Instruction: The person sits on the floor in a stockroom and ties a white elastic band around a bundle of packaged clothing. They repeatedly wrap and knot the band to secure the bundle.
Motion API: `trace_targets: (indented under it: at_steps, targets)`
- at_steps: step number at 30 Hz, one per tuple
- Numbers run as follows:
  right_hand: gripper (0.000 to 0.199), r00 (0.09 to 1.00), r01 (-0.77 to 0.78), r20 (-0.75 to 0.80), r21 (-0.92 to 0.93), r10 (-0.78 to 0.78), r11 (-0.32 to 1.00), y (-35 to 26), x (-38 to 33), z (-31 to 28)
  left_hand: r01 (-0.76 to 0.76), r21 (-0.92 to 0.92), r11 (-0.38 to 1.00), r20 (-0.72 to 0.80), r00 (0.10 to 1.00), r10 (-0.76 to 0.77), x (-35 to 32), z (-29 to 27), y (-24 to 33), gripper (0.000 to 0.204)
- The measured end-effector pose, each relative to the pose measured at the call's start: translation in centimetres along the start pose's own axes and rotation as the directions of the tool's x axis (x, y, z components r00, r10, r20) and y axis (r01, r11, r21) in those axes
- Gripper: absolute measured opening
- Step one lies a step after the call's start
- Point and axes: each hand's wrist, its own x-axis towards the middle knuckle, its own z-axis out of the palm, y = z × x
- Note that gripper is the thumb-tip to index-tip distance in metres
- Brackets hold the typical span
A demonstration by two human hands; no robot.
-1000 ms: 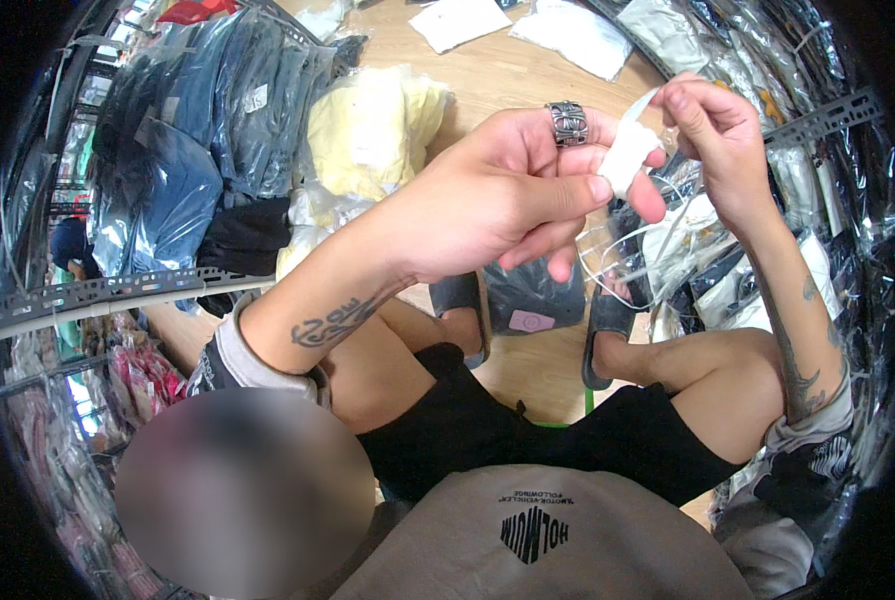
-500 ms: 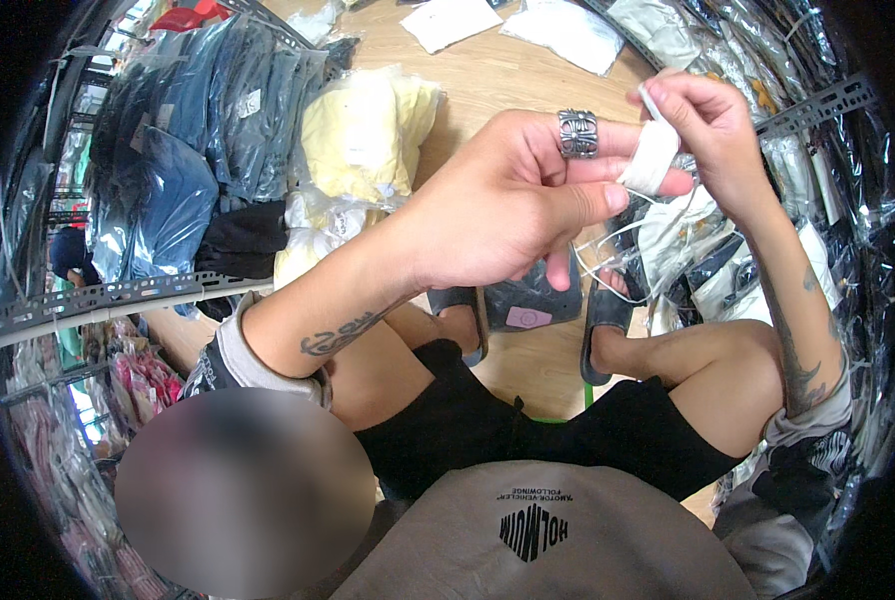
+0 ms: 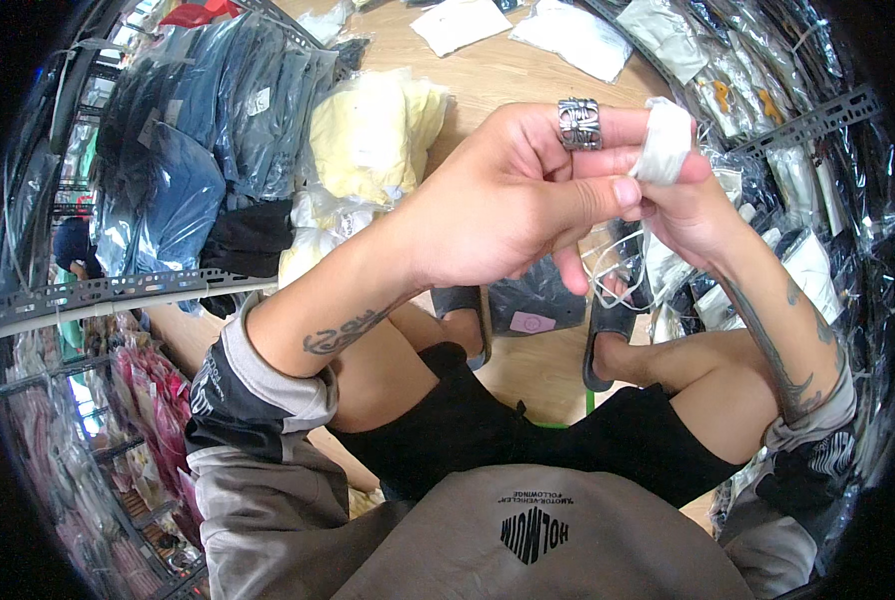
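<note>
Your left hand (image 3: 508, 205) covers most of your right hand (image 3: 693, 215), so only its back and wrist show; you can't tell how its fingers close. The small white piece (image 3: 665, 140) pinched at the fingertips is partly wrapped by them, and its shape stays unclear. Below the hands, thin white loops (image 3: 608, 280) hang half behind your left fingers. Right of the hands, the clear bagged goods (image 3: 818, 230) smear into glare toward the dark rim.
</note>
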Motion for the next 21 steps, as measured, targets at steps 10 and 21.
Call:
trace_targets:
  at_steps: [10,21]
  targets:
    - [0.023,0.999,0.048,0.022,-0.367,-0.043,0.929,-2.1,-0.4,-0.2,0.017,0.578,0.816,-0.205,0.971,0.125,0.0,-1.6,-1.8,0.038]
    - [0.025,0.974,0.16,0.008,-0.731,-0.226,0.663,-2.9,-0.5,-1.9,-0.055,0.429,0.902,-0.257,0.95,0.18,1.3,-3.2,-1.9,0.037]
